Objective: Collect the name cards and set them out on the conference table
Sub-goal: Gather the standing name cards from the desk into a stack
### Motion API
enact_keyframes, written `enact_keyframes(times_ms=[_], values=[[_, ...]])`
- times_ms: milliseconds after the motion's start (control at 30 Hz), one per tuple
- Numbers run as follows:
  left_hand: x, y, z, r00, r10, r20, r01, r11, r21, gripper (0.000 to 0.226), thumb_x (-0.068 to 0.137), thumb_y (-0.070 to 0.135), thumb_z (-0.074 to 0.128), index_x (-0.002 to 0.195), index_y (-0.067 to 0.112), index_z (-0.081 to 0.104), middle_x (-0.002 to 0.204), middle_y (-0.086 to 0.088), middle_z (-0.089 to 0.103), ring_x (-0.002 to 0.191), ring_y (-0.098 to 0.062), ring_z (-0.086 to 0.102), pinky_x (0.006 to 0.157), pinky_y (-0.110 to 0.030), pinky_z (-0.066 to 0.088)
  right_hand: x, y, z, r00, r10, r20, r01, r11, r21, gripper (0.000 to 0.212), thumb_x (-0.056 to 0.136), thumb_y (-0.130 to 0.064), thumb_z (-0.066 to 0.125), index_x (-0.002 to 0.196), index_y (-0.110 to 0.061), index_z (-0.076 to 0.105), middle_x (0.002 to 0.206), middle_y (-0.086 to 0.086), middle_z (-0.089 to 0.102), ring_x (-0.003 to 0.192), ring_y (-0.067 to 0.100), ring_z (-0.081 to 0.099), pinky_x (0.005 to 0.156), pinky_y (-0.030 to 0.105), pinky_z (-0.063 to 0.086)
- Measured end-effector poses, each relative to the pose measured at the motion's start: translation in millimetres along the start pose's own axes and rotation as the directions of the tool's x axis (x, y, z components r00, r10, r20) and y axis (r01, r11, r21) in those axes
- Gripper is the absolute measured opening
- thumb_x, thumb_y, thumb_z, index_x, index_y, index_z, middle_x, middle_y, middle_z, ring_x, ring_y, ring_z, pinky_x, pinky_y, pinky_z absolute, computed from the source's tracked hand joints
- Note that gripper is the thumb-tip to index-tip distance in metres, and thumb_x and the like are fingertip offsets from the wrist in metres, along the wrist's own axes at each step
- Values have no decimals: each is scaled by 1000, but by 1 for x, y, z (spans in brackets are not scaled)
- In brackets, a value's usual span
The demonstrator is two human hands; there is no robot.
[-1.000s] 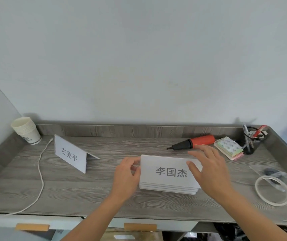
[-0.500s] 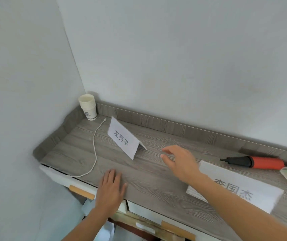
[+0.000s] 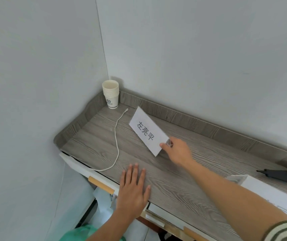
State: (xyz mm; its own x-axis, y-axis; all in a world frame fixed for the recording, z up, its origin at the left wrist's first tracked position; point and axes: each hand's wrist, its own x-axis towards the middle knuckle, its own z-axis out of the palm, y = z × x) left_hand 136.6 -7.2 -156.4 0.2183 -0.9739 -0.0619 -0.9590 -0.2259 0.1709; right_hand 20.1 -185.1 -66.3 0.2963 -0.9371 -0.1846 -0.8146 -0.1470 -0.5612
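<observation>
found since half a second ago: right hand [image 3: 177, 152] brought from mid-air above the grey wood-grain tabletop [image 3: 90, 141] onto the white folded tent-style name card [image 3: 147, 131] printed with black characters. noted thumb and fingers pinching the card's near end, with the card looking tipped rather than standing square. found left hand [image 3: 133, 190] in much the same place, spread flat, palm down at the front edge of the tabletop, holding nothing. judged as pick-up of the one loose card in view, under way; collection near its end, setting out not begun. recorded the white stack of gathered name cards [image 3: 268, 193] lying at the right edge, partly behind the right forearm and cut off by the frame; count and print not legible. unable to confirm whether the pinched card is clear of the surface. no conference table in view.
</observation>
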Motion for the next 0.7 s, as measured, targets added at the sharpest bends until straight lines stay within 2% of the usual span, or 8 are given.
enact_keyframes(times_ms=[100, 167, 300, 367, 433, 500, 567, 700], values=[[-1, -1, -1, 999, -7, 31, 7, 1000, -25, 61, 96, 51, 23, 141, 16, 44, 151, -13, 40, 140, -32, 34, 111, -48, 17, -4, -3, -17, 998, 51, 48, -63, 952, 298, 24, 85, -43, 61, 83, -20, 67, 86, 4, 71, 77, 29, 65, 62, 36, 44], [-3, -2, -1, 999, -1, 33, 2, 1000, -26, 59, 95, 49, 28, 140, 16, 46, 150, -14, 41, 140, -33, 36, 111, -48, 17, -13, -6, -40, 996, 68, 58, -86, 894, 441, 19, 83, -39, 64, 77, -22, 68, 89, 7, 75, 82, 31, 70, 61, 36, 44], [-2, -1, -2, 999, 11, 36, -11, 1000, 12, 57, 93, 47, 33, 135, 14, 53, 144, -17, 49, 134, -35, 44, 112, -47, 13, -49, -3, -106, 1000, -25, 14, 15, 872, 490, 14, 86, -32, 64, 85, -21, 72, 89, 4, 76, 76, 16, 66, 66, 32, 47], [5, 5, -14, 999, 14, 45, -13, 1000, -19, 53, 89, 44, 36, 124, 13, 61, 131, -17, 60, 123, -38, 55, 107, -49, 29, -70, 5, -139, 997, -70, -37, 79, 869, 488, 12, 86, -31, 64, 89, -23, 73, 87, -2, 77, 75, 12, 66, 68, 31, 46], [14, 19, -39, 1000, -8, -4, 7, 980, -200, 45, 89, 37, 38, 121, 14, 60, 124, -12, 62, 114, -32, 58, 98, -44, 43, -93, 18, -169, 992, -96, -82, 124, 858, 499, 10, 88, -25, 63, 88, -23, 73, 83, -9, 76, 75, 6, 66, 70, 26, 47], [25, 43, -69, 994, -62, -85, 12, 869, -494, 37, 95, 27, 44, 129, 14, 53, 129, -6, 57, 115, -24, 55, 98, -36, 43, -116, 37, -197, 987, -96, -129, 148, 859, 490, 10, 88, -24, 63, 90, -22, 73, 89, -2, 76, 77, 10, 63, 74, 33, 47], [33, 72, -105, 984, -121, -131, -11, 692, -722, 37, 97, 26, 46, 132, 15, 50, 131, -2, 55, 119, -18, 52, 101, -32, 42, -140, 60, -222, 983, -90, -158, 157, 861, 484, 11, 89, -24, 62, 94, -25, 73, 95, -1, 76, 80, 14, 62, 75, 37, 48], [37, 137, -164, 973, -99, -209, -156, 389, -908, 39, 98, 30, 46, 134, 19, 50, 128, 8, 56, 116, -3, 53, 93, -14, 38, -184, 112, -254, 981, -41, -191, 131, 863, 487, 16, 91, -18, 60, 103, -21, 69, 100, -9, 77, 90, 9, 71, 80, 34, 54]])
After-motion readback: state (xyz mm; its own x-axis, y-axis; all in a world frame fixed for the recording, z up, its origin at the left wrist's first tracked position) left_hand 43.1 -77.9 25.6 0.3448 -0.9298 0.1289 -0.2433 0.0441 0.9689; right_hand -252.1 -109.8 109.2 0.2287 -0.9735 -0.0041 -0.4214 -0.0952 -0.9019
